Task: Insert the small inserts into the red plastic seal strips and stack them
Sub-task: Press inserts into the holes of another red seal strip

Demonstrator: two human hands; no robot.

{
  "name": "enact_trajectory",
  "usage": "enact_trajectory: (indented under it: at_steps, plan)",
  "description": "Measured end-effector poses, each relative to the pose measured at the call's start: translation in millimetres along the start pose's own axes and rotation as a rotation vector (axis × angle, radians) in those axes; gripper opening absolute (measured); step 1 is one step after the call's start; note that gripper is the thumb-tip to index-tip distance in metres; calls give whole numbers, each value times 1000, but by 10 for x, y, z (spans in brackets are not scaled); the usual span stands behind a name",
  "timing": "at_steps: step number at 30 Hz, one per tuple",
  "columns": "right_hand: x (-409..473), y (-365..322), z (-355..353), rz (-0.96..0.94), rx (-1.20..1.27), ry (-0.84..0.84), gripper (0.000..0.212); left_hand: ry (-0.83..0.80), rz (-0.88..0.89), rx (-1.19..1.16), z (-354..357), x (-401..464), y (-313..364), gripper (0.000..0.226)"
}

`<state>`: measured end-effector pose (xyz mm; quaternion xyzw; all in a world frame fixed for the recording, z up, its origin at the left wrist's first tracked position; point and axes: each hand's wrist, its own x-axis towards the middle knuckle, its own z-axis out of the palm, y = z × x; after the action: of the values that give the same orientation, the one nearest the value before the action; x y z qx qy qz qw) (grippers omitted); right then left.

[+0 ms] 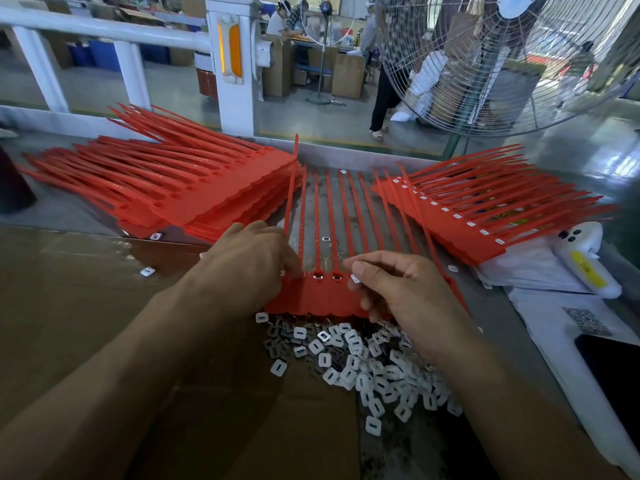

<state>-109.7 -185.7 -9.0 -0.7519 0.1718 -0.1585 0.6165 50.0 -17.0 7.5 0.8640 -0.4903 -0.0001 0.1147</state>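
Two bare forearms, left grip, right grip, sleeveless

Red seal strips, white inserts, brown cardboard, yellow-labelled white scanner.
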Motion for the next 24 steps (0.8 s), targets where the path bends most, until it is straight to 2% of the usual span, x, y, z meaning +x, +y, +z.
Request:
enact_trajectory:
  at_steps: [3, 6, 12, 18, 24]
  plan:
    - [-7, 10, 8, 3, 30, -7, 17, 45, 8, -30, 38, -20, 9, 49]
    - [-9, 35, -12, 10, 28, -7, 19, 146, -56, -212, 89, -16, -23, 47]
    - [38, 70, -41, 26, 61, -2, 21, 283, -23, -295, 157, 0, 24, 31]
    - [75, 103, -47, 37, 160, 14, 16, 399, 185, -511, 164, -27, 204, 15]
    - [65, 69, -43, 36, 225, 4, 19, 400, 314, -455, 158, -42, 286, 23]
